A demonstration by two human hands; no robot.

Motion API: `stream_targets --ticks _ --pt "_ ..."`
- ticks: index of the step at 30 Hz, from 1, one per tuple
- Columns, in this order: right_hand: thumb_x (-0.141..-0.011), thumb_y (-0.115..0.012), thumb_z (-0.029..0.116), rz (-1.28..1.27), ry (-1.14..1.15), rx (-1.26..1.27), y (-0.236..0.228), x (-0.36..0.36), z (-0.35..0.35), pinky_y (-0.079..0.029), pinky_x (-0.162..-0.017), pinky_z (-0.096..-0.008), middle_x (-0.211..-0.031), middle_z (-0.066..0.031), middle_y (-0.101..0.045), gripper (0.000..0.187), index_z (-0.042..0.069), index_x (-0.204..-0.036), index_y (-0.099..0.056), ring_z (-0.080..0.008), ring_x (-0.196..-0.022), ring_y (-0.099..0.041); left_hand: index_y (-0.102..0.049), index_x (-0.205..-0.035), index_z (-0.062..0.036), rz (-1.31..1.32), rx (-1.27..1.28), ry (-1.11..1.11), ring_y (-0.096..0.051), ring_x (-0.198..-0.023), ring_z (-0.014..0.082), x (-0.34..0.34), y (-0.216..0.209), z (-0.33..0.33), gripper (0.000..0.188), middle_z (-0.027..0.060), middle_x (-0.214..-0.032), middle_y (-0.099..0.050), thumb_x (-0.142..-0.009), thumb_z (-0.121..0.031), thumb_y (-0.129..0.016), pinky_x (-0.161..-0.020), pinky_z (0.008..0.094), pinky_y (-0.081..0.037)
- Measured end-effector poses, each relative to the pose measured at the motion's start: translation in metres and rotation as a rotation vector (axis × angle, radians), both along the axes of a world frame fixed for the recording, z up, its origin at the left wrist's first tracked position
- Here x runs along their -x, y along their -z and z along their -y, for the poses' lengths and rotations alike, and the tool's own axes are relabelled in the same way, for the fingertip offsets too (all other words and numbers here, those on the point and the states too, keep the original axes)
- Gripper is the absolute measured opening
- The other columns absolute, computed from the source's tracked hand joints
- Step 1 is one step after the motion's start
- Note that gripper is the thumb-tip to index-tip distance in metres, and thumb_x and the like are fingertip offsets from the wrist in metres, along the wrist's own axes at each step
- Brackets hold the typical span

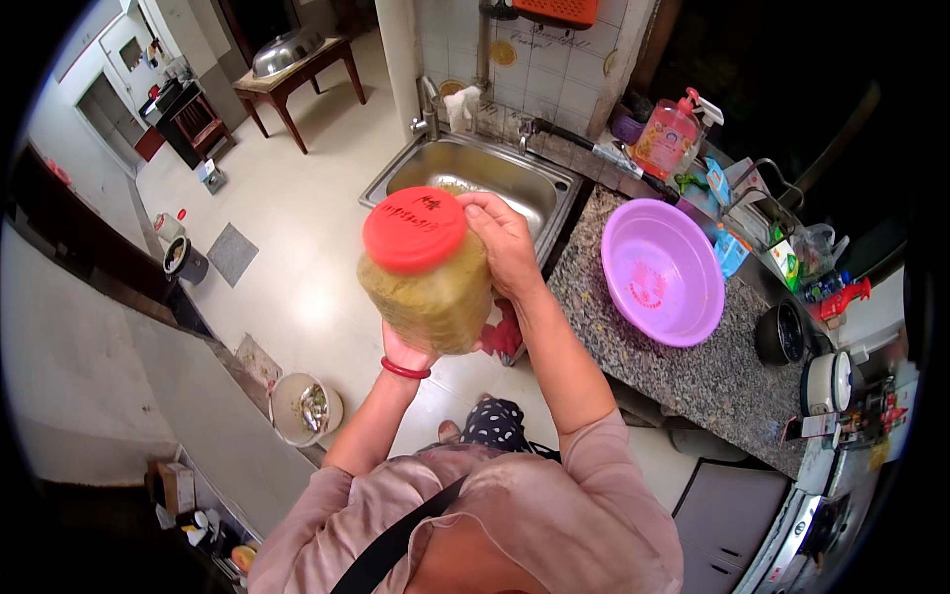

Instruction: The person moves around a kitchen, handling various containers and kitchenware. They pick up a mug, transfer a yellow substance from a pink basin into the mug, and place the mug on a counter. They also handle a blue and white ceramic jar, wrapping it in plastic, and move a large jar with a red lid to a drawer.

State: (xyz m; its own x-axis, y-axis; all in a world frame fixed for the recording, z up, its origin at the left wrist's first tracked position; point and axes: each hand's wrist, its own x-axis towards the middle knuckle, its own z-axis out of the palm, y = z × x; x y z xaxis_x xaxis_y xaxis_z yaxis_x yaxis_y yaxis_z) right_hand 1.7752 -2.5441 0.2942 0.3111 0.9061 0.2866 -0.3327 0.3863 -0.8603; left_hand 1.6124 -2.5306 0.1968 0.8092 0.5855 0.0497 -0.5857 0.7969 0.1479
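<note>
Between my hands is a large clear jar (427, 302) with a red lid (415, 230), packed with yellowish-green contents I cannot identify. Dark handwriting marks the lid. My left hand (404, 346) supports the jar from beneath, a red bangle (406, 369) on that wrist. Against the jar's right side, near the lid, rests my right hand (503, 243), thumb toward the rim. The jar is held up in the air, tilted, in front of the steel sink (515, 183), and hides part of it.
A purple basin (661, 272) sits on the granite counter (633, 371) to the right, near a pink soap bottle (666, 134) and a dark pot (779, 334). On the floor at left stands a white bucket (307, 409). Farther back, a wooden table (295, 79) carries a metal dome cover (287, 51).
</note>
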Motion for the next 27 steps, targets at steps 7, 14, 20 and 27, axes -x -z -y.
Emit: stream_targets --ticks 7,14,20,27 --pt "-0.091 -0.045 0.014 -0.232 -0.052 0.071 0.024 -0.031 -0.106 -0.047 -0.068 -0.0220 -0.086 -0.0043 -0.059 0.015 0.002 -0.094 -0.054 -0.0089 -0.075 -0.056 -0.029 -0.134 -0.0160 -0.035 0.038 0.051 -0.028 -0.125 0.0389 -0.022 0.004 -0.082 0.066 0.0112 -0.140 -0.027 -0.084 -0.058 -0.032 -0.081 0.0771 -0.020" --pt "-0.087 -0.050 0.025 -0.022 0.020 0.354 0.067 -0.049 -0.177 -0.043 -0.065 -0.0223 -0.078 -0.0039 -0.058 0.025 0.001 -0.088 -0.058 -0.0093 -0.071 -0.054 -0.027 -0.135 -0.0166 -0.008 0.060 -0.023 -0.026 -0.126 0.0382 -0.038 0.029 -0.148 0.071 0.0107 -0.140 -0.026 -0.081 -0.061 -0.034 -0.081 0.0759 -0.024" --pt "-0.084 -0.052 0.027 0.564 0.033 0.791 0.156 -0.144 -0.213 -0.047 -0.075 -0.0315 -0.090 -0.0101 -0.061 0.029 0.007 -0.103 -0.058 -0.0209 -0.082 -0.058 -0.027 -0.135 -0.0168 0.047 0.024 -0.001 -0.027 -0.124 0.0393 -0.030 0.037 -0.210 0.074 0.0118 -0.139 -0.026 -0.078 -0.063 -0.036 -0.082 0.0758 -0.023" --pt "-0.072 -0.062 0.036 0.532 0.550 0.600 0.128 -0.197 -0.342 -0.039 -0.089 -0.0383 -0.108 -0.0221 -0.053 0.060 0.012 -0.125 -0.045 -0.0320 -0.103 -0.051 -0.030 -0.133 -0.0154 0.016 0.053 -0.092 -0.030 -0.122 0.0398 -0.013 0.031 -0.290 0.069 0.0126 -0.137 -0.030 -0.080 -0.059 -0.036 -0.081 0.0761 -0.023"
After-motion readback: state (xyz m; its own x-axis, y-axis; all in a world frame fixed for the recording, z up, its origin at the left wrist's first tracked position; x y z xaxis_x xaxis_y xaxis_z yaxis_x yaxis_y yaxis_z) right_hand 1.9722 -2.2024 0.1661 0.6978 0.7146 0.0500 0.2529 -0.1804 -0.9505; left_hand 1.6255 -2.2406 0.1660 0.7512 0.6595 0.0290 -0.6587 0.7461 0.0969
